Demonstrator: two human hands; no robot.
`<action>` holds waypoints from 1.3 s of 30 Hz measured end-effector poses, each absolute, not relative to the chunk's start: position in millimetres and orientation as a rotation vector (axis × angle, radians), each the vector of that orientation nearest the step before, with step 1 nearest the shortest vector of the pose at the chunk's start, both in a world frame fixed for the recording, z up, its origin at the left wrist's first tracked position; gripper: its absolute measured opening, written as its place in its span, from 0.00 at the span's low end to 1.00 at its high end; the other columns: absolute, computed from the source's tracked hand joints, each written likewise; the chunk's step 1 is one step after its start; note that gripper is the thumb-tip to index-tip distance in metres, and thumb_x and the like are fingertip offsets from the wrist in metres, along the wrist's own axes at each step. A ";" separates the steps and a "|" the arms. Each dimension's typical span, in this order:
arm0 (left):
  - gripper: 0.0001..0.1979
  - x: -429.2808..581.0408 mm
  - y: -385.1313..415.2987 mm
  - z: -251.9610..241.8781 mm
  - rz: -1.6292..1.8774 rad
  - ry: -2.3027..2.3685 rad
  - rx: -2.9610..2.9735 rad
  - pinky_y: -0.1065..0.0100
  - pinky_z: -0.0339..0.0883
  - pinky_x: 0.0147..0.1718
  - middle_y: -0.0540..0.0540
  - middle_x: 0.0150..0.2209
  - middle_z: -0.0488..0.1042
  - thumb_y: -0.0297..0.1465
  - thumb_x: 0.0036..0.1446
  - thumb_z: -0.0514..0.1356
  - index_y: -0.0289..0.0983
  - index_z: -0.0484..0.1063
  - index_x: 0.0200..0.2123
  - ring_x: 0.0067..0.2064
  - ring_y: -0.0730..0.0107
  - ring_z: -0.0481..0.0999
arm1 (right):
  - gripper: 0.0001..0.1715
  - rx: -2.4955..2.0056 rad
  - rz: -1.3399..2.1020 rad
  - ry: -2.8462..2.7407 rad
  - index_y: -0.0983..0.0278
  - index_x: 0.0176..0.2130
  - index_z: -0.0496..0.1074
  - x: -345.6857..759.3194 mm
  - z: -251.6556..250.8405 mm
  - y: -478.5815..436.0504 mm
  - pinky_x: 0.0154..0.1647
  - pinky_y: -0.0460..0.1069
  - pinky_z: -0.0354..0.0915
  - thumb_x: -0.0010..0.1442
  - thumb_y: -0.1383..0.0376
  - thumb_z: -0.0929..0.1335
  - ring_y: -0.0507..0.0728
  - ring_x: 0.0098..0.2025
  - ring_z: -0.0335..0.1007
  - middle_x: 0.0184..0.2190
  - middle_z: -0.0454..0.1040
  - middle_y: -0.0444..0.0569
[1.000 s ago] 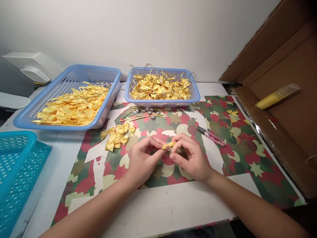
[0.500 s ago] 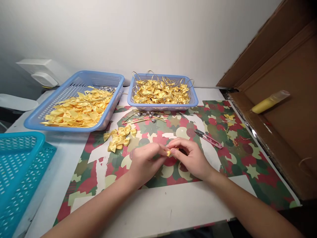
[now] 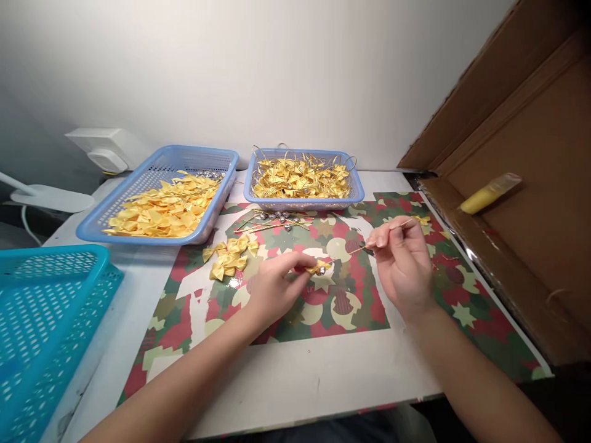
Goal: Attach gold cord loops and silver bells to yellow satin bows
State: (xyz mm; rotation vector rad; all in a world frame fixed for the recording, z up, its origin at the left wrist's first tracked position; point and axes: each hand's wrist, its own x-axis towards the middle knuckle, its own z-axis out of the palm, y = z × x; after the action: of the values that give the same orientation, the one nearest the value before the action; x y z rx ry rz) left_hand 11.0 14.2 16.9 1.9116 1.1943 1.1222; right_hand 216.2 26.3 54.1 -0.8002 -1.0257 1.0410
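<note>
My left hand [image 3: 281, 286] pinches a yellow ribbon bow [image 3: 316, 267] with a silver bell [image 3: 322, 271] at its front. A thin gold cord [image 3: 353, 251] runs from the bow up to the right. My right hand [image 3: 406, 264] is closed on that cord, which is stretched between both hands; a bit of it sticks out above the fingers. Left of my left hand lies a small pile of yellow bows [image 3: 231, 253]. Beyond it are several silver bells on gold cords [image 3: 277, 218].
A blue basket of yellow bows [image 3: 87, 232] stands at the back left, another of belled bows with cords [image 3: 360, 195] at the back middle. A teal basket [image 3: 99, 261] is at the left edge. Right, a cardboard wall [image 3: 521, 123] holds a yellow tube [image 3: 484, 195].
My right hand has moved away to the right and up, drawing the gold cord out straight. My left hand still holds the bow, and the silver bell now shows. The view has shifted slightly.
</note>
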 end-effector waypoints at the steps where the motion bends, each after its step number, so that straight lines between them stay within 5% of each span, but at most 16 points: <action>1: 0.06 11.8 14.2 17.0 1.081 1.160 1.816 0.70 0.72 0.34 0.48 0.33 0.79 0.26 0.56 0.60 0.38 0.75 0.37 0.33 0.69 0.78 | 0.11 -0.786 1.065 -1.013 0.59 0.34 0.65 217.0 53.6 27.8 0.35 0.46 0.64 0.61 0.57 0.70 0.50 0.29 0.63 0.23 0.64 0.39; 14: 0.12 16.0 8.3 22.0 0.837 0.821 0.610 0.68 0.73 0.34 0.43 0.33 0.78 0.34 0.49 0.67 0.33 0.72 0.33 0.33 0.66 0.80 | 0.16 -0.984 1.242 -0.875 0.61 0.32 0.65 210.7 27.2 38.5 0.33 0.44 0.61 0.54 0.56 0.73 0.48 0.29 0.62 0.25 0.67 0.39; 19: 0.20 18.4 7.3 21.2 0.788 0.810 0.559 0.71 0.71 0.27 0.45 0.29 0.78 0.41 0.46 0.70 0.33 0.71 0.35 0.28 0.67 0.80 | 0.16 -1.025 1.243 -0.897 0.61 0.32 0.65 207.9 23.2 36.4 0.33 0.46 0.61 0.54 0.55 0.72 0.50 0.29 0.62 0.25 0.67 0.40; 24: 0.17 17.1 7.2 16.8 0.750 0.777 0.636 0.75 0.67 0.24 0.52 0.23 0.74 0.40 0.48 0.71 0.36 0.69 0.32 0.24 0.73 0.77 | 0.15 -1.030 1.266 -0.909 0.60 0.33 0.64 207.7 19.4 36.2 0.34 0.46 0.60 0.55 0.56 0.72 0.50 0.29 0.61 0.25 0.67 0.39; 32: 0.16 14.3 5.8 18.3 0.735 0.738 0.653 0.73 0.70 0.29 0.45 0.34 0.78 0.39 0.49 0.70 0.34 0.70 0.27 0.31 0.72 0.79 | 0.20 -1.074 1.236 -0.821 0.61 0.31 0.65 212.5 13.8 42.3 0.33 0.46 0.60 0.50 0.53 0.74 0.49 0.28 0.61 0.24 0.66 0.39; 39: 0.23 12.8 4.2 13.9 0.724 0.732 0.762 0.71 0.72 0.33 0.45 0.38 0.80 0.33 0.51 0.70 0.39 0.66 0.48 0.33 0.69 0.81 | 0.22 -1.103 1.193 -0.778 0.62 0.29 0.65 212.4 12.5 44.7 0.33 0.45 0.60 0.47 0.52 0.76 0.48 0.29 0.62 0.24 0.68 0.39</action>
State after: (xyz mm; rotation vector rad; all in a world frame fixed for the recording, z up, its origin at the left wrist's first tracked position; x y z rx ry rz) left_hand 12.8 4.2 13.9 0.7623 0.7322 0.7244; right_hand 212.4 44.7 12.5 -1.1027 -0.7777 1.1925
